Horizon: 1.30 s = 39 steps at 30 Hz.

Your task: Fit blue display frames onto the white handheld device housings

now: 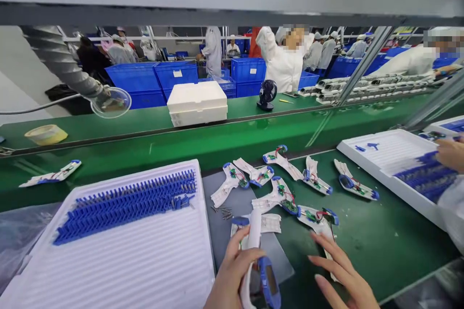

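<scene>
Head camera looks down at my two hands at the bottom of the frame. My left hand (234,270) is closed tight around a white and blue gadget (255,231), thumb on one side and fingers on the other, I think so it cannot slip. The gadget points up and away from me, with its blue end low by my wrist.

My right hand (342,273) is open and flat with the fingers spread. Its tips touch an open shell (317,219) at lower middle, and it seems to hold that shell down on the green mat (380,241).

More shells (279,195) lie in a loose bunch just above my hands. Their insides face up, so the wires and little green boards show. A small heap of screws (226,212) sits on a gray pad (221,236) just beside my left hand, probably to be easy to grab.

At lower left is a white tray (145,270) with blue parts (123,203) lined up in rows. At the right edge is a second tray (384,147), and a co-worker's hand (451,153) is over it.

Higher up, a green belt (253,135) runs across. Behind it are a foam box (197,101), a little fan (267,92) and a tape roll (46,133).
</scene>
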Tool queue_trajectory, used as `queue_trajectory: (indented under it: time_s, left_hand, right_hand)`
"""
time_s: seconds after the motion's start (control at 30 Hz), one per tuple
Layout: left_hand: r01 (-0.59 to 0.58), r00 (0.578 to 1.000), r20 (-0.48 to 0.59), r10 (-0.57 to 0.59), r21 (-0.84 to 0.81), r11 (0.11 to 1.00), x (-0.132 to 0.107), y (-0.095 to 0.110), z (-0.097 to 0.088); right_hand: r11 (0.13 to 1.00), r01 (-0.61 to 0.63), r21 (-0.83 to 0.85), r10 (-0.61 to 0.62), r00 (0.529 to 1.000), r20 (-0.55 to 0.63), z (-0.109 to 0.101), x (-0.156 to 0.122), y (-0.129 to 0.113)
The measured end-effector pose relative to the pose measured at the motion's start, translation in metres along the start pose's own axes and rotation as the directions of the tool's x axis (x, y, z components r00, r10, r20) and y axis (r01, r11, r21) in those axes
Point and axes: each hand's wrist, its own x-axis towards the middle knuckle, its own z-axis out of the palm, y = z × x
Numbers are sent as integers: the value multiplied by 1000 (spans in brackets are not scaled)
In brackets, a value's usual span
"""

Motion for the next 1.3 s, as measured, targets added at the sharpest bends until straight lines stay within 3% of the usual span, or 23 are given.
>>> queue_trajectory:
  time_s: [0.1, 0.2, 0.43, 0.7, 0.8, 0.97, 1.1, 1.23, 1.3]
  left_hand:
    - [-139, 987, 116, 111, 278, 950, -5, 10, 12]
    - [-184, 982, 113, 152, 389, 903, -10, 22, 14]
    - [-87, 992, 122, 28, 504, 860, -11, 32, 11]
    - [4, 982, 159, -100, 514, 858, -11, 40, 8]
    - [-8, 984, 151, -97, 575, 818, -9, 40, 8]
    - [-125, 991, 131, 38, 756, 642, -8, 29, 10]
    - [-190, 982, 160, 103, 811, 553, -8, 22, 11]
    - [-199, 980, 170, 102, 831, 520, -8, 22, 12]
    - [-163, 986, 154, 65, 798, 581, -8, 25, 12]
  right_hand:
    - [928, 55, 368, -103, 988, 112, -1, 28, -64]
    - [845, -10, 535, -109, 975, 192, -2, 45, -96]
    - [682, -306, 665, 0, 908, 419, 3, 46, -91]
    - [586, -433, 685, 15, 851, 524, 5, 45, -87]
    - [616, -431, 659, 18, 844, 535, 1, 47, -90]
    - [795, -331, 508, 11, 845, 534, -2, 50, -93]
    - [854, -253, 454, -34, 845, 534, 0, 51, -91]
    - [903, -202, 378, -28, 852, 523, 2, 52, -92]
    - [925, -184, 332, -8, 866, 501, 3, 52, -92]
